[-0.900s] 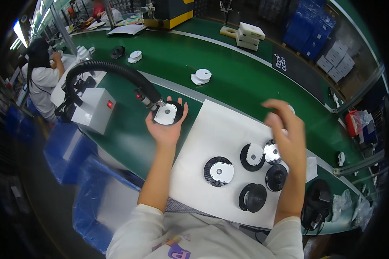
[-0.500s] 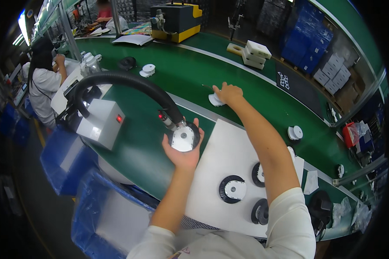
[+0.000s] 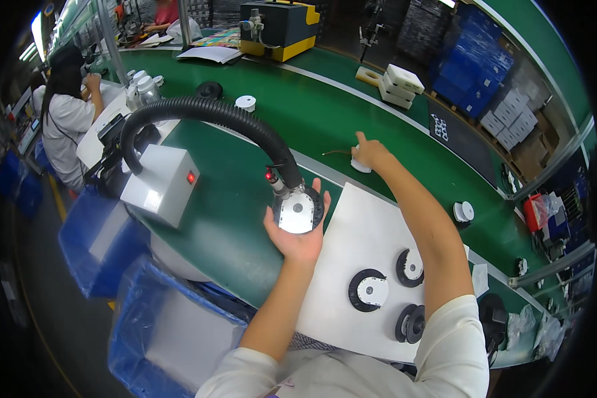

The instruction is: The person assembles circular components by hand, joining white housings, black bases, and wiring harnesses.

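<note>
My left hand (image 3: 300, 245) cups a round black-and-white disc (image 3: 297, 211) from below, its fingers curled around the rim. The metal nozzle (image 3: 282, 189) at the end of a black corrugated hose (image 3: 209, 107) meets the disc's upper edge. Across the green belt, my right hand (image 3: 371, 153) grips a white round part (image 3: 360, 166), partly hidden by the fingers. A thin brownish wire (image 3: 336, 153) sticks out to the part's left. Several similar black-rimmed pieces lie on the white board, including one disc (image 3: 369, 290) with a white face.
A grey box (image 3: 160, 186) with a lit red switch carries the hose. More white parts (image 3: 464, 211) sit on the green belt (image 3: 298, 126). Foam blocks (image 3: 402, 86) are stacked beyond it. Blue-lined bins (image 3: 172, 331) stand at lower left. Another person (image 3: 66, 126) works at far left.
My right hand and the white part under it have shifted right, and the wire now shows more clearly. My left hand still holds the disc at the nozzle. The whole view has shifted slightly.
</note>
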{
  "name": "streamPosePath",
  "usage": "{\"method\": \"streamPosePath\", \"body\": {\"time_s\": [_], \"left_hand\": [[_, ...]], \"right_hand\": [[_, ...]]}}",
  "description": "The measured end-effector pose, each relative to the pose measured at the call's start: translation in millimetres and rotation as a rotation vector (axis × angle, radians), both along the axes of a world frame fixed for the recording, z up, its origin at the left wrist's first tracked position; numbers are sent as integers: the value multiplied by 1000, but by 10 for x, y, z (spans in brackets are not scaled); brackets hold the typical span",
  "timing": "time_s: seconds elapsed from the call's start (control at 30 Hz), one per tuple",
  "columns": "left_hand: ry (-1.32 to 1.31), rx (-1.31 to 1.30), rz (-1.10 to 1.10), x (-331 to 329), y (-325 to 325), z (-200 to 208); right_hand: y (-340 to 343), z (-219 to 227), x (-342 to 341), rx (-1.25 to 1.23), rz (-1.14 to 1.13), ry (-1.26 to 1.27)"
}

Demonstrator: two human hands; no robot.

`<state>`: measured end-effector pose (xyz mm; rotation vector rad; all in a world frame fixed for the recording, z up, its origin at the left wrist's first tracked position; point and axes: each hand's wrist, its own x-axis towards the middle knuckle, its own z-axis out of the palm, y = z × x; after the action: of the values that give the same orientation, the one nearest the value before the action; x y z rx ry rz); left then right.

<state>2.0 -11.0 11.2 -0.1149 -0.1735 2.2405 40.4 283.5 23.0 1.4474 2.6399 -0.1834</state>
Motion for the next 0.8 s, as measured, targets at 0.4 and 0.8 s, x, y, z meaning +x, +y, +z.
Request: {"method": "streamPosePath", "body": {"time_s": [0.4,0.8], "left_hand": [[-127,-154,-398,933,-1365,222],[-274,-226,-248,766,-2534,-120]], "right_hand": [[-1954,-243,-83,-1470,-154,1274],[-2212,-187,137,-1723,-190,1497]]}}
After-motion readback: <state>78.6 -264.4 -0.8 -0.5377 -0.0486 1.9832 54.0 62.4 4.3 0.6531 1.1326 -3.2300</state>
